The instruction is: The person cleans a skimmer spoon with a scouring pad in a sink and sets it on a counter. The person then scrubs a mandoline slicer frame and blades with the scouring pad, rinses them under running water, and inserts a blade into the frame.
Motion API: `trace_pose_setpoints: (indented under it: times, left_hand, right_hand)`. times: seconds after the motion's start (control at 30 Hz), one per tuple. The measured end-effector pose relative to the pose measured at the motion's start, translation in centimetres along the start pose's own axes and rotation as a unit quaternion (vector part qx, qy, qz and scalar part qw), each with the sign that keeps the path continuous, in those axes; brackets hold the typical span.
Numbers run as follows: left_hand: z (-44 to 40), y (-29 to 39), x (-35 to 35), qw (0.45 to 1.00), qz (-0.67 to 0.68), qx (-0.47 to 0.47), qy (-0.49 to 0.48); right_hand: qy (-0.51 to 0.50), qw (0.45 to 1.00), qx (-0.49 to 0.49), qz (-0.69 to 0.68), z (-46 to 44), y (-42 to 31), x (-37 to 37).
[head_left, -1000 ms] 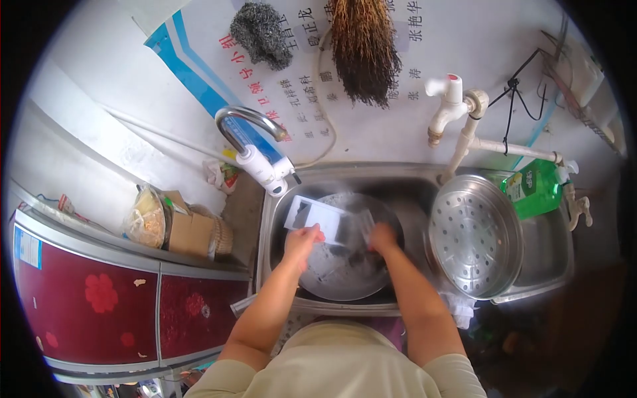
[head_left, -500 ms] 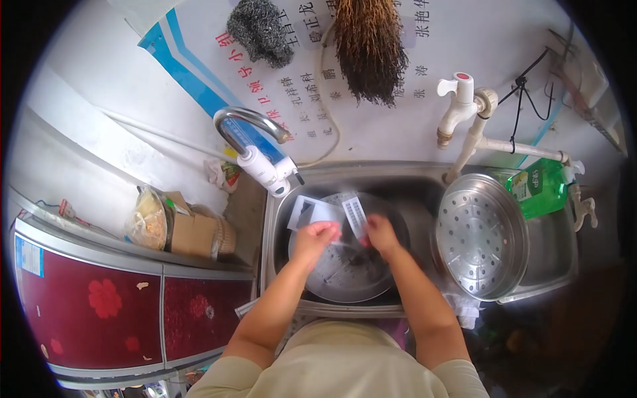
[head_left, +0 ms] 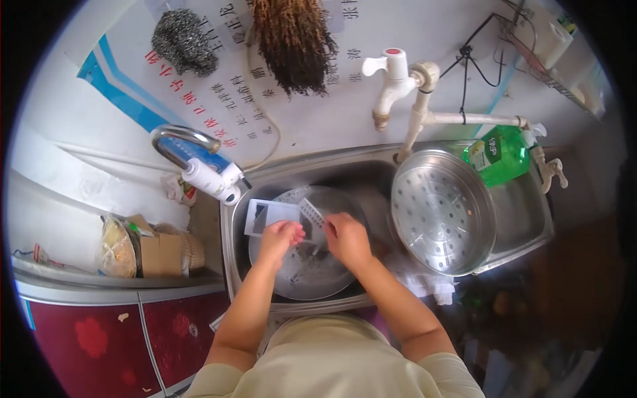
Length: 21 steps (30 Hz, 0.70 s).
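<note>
Where the white wall (head_left: 312, 129), printed with red and black characters, meets the counter, a steel sink (head_left: 227, 262) takes up the middle of the view, with a red flowered cabinet (head_left: 119, 345) to its left. Inside the sink's main bowl sits a round metal pan (head_left: 302, 282), dark bits scattered over its bottom. A perforated steamer (head_left: 441, 219) rests tilted to the right of the pan, partly over the sink's shallower right section. High on the wall, a broom (head_left: 292, 50) hangs with its bristles down. Behind the sink's left corner stands a faucet (head_left: 209, 180) with a curved chrome spout; farther right, a white tap (head_left: 397, 73) with a red cap juts from its pipe. Green and upright, a bottle (head_left: 496, 156) is just beyond the steamer. On the left ledge is a cardboard box (head_left: 161, 255), and left of the broom, against the wall, a steel wool pad (head_left: 186, 43).

Both hands are over the pan, near each other but apart. The left hand (head_left: 281, 240) has its fingers curled together at the lower right of a white frame (head_left: 257, 213), which lies over the pan's upper left edge; I cannot tell whether they grip it. The right hand (head_left: 346, 240) pinches the near end of a slotted white strip (head_left: 309, 211), which slants up and left between the frame and that hand.
</note>
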<state>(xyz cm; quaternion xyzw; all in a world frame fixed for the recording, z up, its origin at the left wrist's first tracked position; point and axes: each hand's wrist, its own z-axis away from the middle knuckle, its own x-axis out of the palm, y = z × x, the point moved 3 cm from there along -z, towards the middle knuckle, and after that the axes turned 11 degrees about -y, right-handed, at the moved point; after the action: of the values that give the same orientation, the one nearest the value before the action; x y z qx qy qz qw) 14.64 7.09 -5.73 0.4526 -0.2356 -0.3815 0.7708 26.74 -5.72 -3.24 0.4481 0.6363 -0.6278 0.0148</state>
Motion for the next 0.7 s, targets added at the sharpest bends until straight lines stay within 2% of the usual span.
trace_pose_setpoints:
  times: [0.1,0.2,0.3,0.4,0.63,0.7]
  left_hand:
    - [-0.3,0.6,1.5,0.999,0.008,0.024,-0.029]
    - [-0.6,1.0,3.1,0.996,-0.003,0.036,-0.079]
    - [-0.2,1.9,5.0,0.991,-0.011,0.036,-0.128]
    - [-0.2,2.0,6.3,0.986,-0.027,0.042,-0.159]
    - [0.1,2.2,7.3,0.982,-0.043,0.044,-0.176]
    - [0.2,2.2,7.1,0.982,-0.061,0.048,-0.169]
  right_hand:
    - [0.076,0.995,-0.048,-0.043,1.0,-1.8,-4.4]
    - [0.117,0.968,0.111,-0.189,2.2,-1.7,-8.6]
    - [0.139,0.948,0.217,-0.185,2.9,-0.1,-12.6]
    - [0.123,0.957,0.242,-0.103,3.9,2.2,-14.2]
    - [0.045,0.953,0.294,-0.049,4.6,3.6,-14.3]
    - [0.023,0.951,0.278,0.13,4.7,3.4,-14.4]
